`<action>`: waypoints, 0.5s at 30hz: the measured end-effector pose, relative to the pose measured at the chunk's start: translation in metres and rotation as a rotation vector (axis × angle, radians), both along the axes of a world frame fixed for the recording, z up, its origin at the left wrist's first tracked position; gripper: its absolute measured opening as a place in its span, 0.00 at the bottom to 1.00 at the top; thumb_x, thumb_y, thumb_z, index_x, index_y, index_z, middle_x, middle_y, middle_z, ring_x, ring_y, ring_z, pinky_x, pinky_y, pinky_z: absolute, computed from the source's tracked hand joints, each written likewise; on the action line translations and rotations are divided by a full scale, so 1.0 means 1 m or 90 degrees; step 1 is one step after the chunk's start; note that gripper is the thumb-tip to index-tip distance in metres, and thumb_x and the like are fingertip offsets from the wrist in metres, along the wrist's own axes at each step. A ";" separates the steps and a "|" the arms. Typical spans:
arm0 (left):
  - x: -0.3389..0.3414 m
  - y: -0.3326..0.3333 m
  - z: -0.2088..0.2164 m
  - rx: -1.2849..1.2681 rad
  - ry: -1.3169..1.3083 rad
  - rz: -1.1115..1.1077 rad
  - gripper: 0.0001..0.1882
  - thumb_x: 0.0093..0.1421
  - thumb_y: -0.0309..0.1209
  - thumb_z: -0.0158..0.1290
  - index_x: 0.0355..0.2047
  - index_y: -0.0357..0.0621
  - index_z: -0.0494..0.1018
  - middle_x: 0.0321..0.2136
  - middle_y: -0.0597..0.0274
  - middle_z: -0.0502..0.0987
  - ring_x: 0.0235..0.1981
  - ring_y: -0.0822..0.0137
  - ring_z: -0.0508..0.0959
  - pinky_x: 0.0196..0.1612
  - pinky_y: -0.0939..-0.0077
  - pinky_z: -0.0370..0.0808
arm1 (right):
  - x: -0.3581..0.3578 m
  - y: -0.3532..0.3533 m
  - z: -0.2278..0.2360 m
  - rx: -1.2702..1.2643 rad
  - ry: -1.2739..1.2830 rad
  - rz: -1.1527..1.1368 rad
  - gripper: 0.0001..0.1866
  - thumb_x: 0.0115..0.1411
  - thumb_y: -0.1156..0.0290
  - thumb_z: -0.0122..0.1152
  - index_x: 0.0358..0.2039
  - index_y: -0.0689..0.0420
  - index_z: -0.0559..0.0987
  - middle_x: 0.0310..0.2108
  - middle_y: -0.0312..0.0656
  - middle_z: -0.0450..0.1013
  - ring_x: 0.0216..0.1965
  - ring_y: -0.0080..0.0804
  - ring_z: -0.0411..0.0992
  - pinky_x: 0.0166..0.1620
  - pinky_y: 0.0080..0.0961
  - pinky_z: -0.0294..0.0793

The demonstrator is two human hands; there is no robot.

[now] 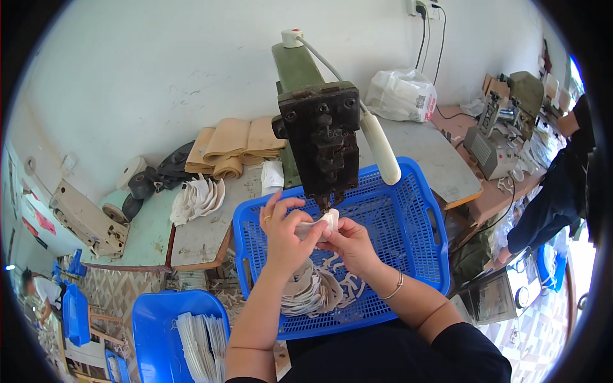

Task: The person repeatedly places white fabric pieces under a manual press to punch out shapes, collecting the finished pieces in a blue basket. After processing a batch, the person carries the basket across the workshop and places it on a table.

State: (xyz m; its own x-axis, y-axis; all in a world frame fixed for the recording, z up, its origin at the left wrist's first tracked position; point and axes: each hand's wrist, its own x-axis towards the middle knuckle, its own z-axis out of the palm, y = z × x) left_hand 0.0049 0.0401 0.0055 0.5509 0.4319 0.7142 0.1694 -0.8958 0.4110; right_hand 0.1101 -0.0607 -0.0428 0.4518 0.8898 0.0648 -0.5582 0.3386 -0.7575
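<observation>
My left hand (pixel 285 228), with a ring on one finger, pinches a small white folded piece of shoe-part-like material (pixel 331 219). On its other side my right hand (pixel 351 242) grips the same piece between thumb and fingers. The piece is held up at the lower tip of a black machine head (pixel 319 137) on a green arm (pixel 298 66); whether it touches the tip I cannot tell. Under both hands lies a blue mesh basket (pixel 440 258). Inside it rests a fanned stack of whitish curved pieces (pixel 311 293) with loose strips beside it.
Left of the machine are stacked white pieces (pixel 198 199), tan folded sheets (pixel 235 144) and dark rolls (pixel 142 184). A blue bin (pixel 145 319) holds white bundles. A white handle (pixel 381 150) hangs right of the head, near a plastic bag (pixel 402 96). A person's arm (pixel 533 210) shows at far right.
</observation>
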 end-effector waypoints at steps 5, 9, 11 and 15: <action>0.005 -0.015 -0.008 -0.016 -0.037 0.035 0.12 0.41 0.33 0.63 0.17 0.45 0.69 0.31 0.64 0.73 0.47 0.53 0.68 0.49 0.57 0.59 | 0.011 -0.009 0.000 -0.034 -0.050 -0.026 0.06 0.54 0.71 0.60 0.30 0.58 0.73 0.28 0.36 0.73 0.27 0.19 0.71 0.30 0.13 0.72; 0.010 -0.017 -0.017 -0.082 -0.112 0.018 0.12 0.42 0.36 0.62 0.15 0.46 0.70 0.26 0.67 0.72 0.44 0.58 0.69 0.50 0.55 0.54 | 0.011 -0.010 0.000 -0.039 -0.044 -0.029 0.07 0.54 0.71 0.61 0.31 0.58 0.73 0.27 0.36 0.73 0.25 0.17 0.70 0.27 0.10 0.68; 0.011 -0.019 -0.021 -0.086 -0.147 0.018 0.12 0.43 0.35 0.62 0.15 0.45 0.70 0.24 0.66 0.72 0.41 0.57 0.71 0.48 0.58 0.58 | 0.010 -0.011 -0.004 -0.044 -0.019 -0.017 0.07 0.54 0.71 0.61 0.31 0.58 0.73 0.28 0.36 0.73 0.26 0.18 0.70 0.27 0.10 0.68; 0.013 -0.020 -0.034 -0.137 -0.205 0.006 0.11 0.44 0.32 0.62 0.16 0.43 0.70 0.22 0.63 0.73 0.38 0.57 0.73 0.43 0.65 0.64 | 0.005 -0.013 -0.004 -0.041 0.036 -0.001 0.07 0.54 0.71 0.61 0.31 0.57 0.73 0.28 0.35 0.73 0.28 0.18 0.70 0.28 0.11 0.68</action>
